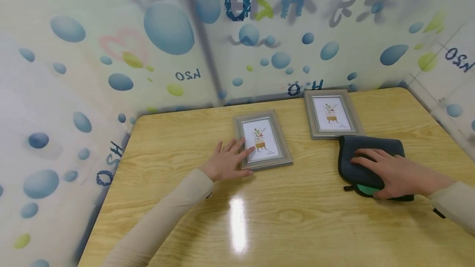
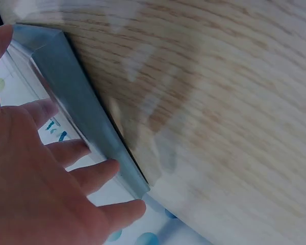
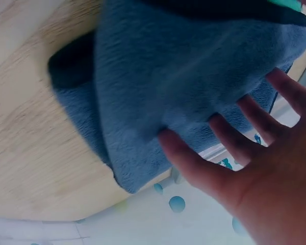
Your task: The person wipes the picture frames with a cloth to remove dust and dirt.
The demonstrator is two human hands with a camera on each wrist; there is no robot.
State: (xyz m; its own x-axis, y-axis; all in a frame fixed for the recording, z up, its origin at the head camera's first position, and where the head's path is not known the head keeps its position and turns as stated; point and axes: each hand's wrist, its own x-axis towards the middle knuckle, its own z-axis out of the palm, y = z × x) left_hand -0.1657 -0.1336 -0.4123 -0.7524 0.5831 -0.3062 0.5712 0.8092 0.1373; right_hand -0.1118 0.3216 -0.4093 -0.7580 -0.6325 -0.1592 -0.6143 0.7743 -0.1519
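On the left, a grey picture frame (image 1: pixel 285 151) lies face up, showing a print of a potted plant. My left hand (image 1: pixel 225 163) spreads its fingers over the frame's left edge, and the fingertips (image 2: pixel 112 166) reach the moulding in the left wrist view. Further right is a folded dark blue cleaning cloth (image 1: pixel 371 145) with black edging and a green inner face (image 1: pixel 365 189). My right hand (image 1: pixel 398 172) rests on the cloth with fingers spread, its thumb by the near edge. Those fingertips (image 3: pixel 171 140) touch the fuzzy surface in the right wrist view.
A second grey picture frame (image 1: pixel 315 129) with a like print lies at the back, just behind the cloth. The wooden table (image 1: pixel 297 226) meets a wall (image 1: pixel 237 61) patterned with blue and green drops. Light glares off the table's near part.
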